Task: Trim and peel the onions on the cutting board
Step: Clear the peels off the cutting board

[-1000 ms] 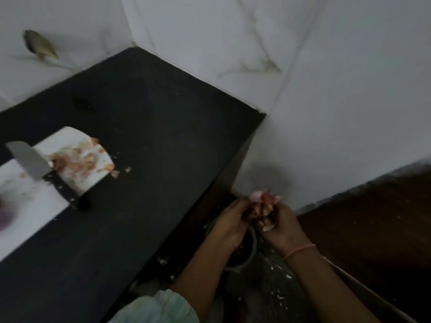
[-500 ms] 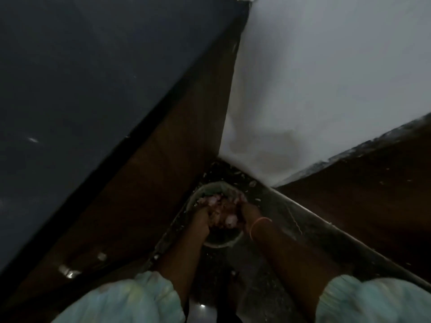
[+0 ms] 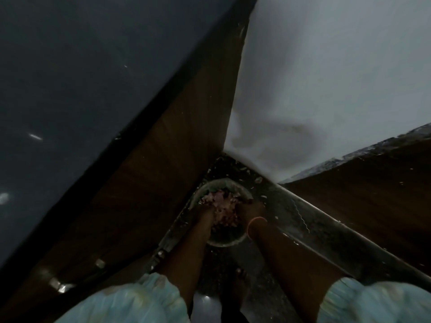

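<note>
Both of my hands reach down into a round pale bin [image 3: 197, 197] on the floor, in the corner beside the counter. My left hand [image 3: 205, 211] and my right hand [image 3: 246, 207] sit on either side of a heap of pink and brown onion peels [image 3: 221, 202] inside the bin. The fingers are dark and blurred among the peels, so I cannot make out their grip. An orange band [image 3: 256, 220] circles my right wrist. The cutting board, the knife and the onions are out of view.
The black countertop [image 3: 93, 78] fills the upper left, with its brown side panel [image 3: 177, 173] dropping to the floor. A white wall [image 3: 338, 78] stands behind the bin. A brown surface [image 3: 363, 190] runs along the right. Small scraps speckle the dark floor [image 3: 275, 201].
The view has swung from the countertop down to the floor. My hands, which held peels above the bin, have gone down into it, and the peels now lie between them.
</note>
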Tool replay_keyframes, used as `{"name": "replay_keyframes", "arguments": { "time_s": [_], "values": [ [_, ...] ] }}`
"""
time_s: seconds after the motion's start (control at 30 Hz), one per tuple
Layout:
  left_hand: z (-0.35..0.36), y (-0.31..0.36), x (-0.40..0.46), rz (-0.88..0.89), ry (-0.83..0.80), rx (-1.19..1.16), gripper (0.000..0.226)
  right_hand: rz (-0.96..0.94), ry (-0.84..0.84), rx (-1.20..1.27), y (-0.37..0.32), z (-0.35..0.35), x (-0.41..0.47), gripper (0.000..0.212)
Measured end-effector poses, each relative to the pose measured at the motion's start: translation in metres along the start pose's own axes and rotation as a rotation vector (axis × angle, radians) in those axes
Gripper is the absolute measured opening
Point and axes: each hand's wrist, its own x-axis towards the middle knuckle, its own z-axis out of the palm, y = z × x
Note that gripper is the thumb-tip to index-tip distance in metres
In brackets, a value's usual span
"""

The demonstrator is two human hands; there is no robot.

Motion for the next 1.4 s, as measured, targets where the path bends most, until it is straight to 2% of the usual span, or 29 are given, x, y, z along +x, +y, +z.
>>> {"name": "replay_keyframes", "arguments": {
  "time_s": [0.1, 0.17, 0.23, 0.37, 0.47, 0.57, 0.67, 0.8, 0.87, 0.97, 1.07, 1.13, 1.23, 1.33, 1.4],
  "values": [
    [0.006, 0.003, -0.010, -0.036, -0.058, -0.123, 0.049, 0.023, -0.119, 0.072, 0.001, 0.003, -0.006, 0.035],
    [0.010, 0.007, -0.019, -0.038, -0.052, -0.124, 0.057, -0.004, -0.093, 0.176, -0.009, 0.002, -0.018, 0.032],
    [0.010, 0.011, -0.037, -0.033, -0.112, -0.188, 0.061, 0.010, -0.039, 0.303, -0.018, -0.002, -0.026, 0.029],
    [0.021, 0.017, -0.067, -0.021, -0.213, -0.241, 0.058, -0.019, -0.029, 0.334, -0.035, -0.016, -0.045, 0.031],
    [0.033, 0.039, -0.117, 0.040, -0.299, -0.253, 0.051, -0.157, 0.065, 0.389, -0.076, -0.040, -0.090, 0.033],
    [0.033, 0.089, -0.191, 0.178, -0.380, -0.125, 0.036, -0.367, 0.122, 0.441, -0.130, -0.065, -0.144, 0.029],
    [0.003, 0.145, -0.266, 0.398, -0.423, -0.047, 0.045, -0.593, 0.148, 0.460, -0.185, -0.077, -0.200, 0.024],
    [-0.079, 0.201, -0.338, 0.703, -0.430, -0.177, 0.035, -0.884, 0.115, 0.363, -0.251, -0.055, -0.265, 0.021],
    [-0.123, 0.217, -0.357, 0.778, -0.317, -0.233, 0.029, -1.011, 0.046, 0.223, -0.266, -0.032, -0.288, 0.018],
    [-0.214, 0.230, -0.360, 0.916, 0.066, -0.237, 0.014, -1.224, -0.131, -0.029, -0.283, 0.024, -0.325, 0.014],
    [-0.300, 0.226, -0.350, 0.978, 0.470, -0.037, 0.010, -1.372, -0.320, -0.280, -0.289, 0.079, -0.351, 0.012],
    [-0.345, 0.215, -0.342, 0.963, 0.678, 0.088, 0.020, -1.476, -0.395, -0.435, -0.288, 0.113, -0.366, 0.015],
    [-0.377, 0.200, -0.328, 0.910, 0.797, 0.214, 0.034, -1.585, -0.299, -0.550, -0.285, 0.149, -0.374, 0.035],
    [-0.382, 0.187, -0.316, 0.865, 0.794, 0.198, 0.048, -1.434, -0.232, -0.566, -0.280, 0.166, -0.369, 0.062],
    [-0.381, 0.181, -0.314, 0.909, 0.813, 0.159, 0.050, -1.420, -0.219, -0.590, -0.275, 0.168, -0.366, 0.062]
  ]
}}
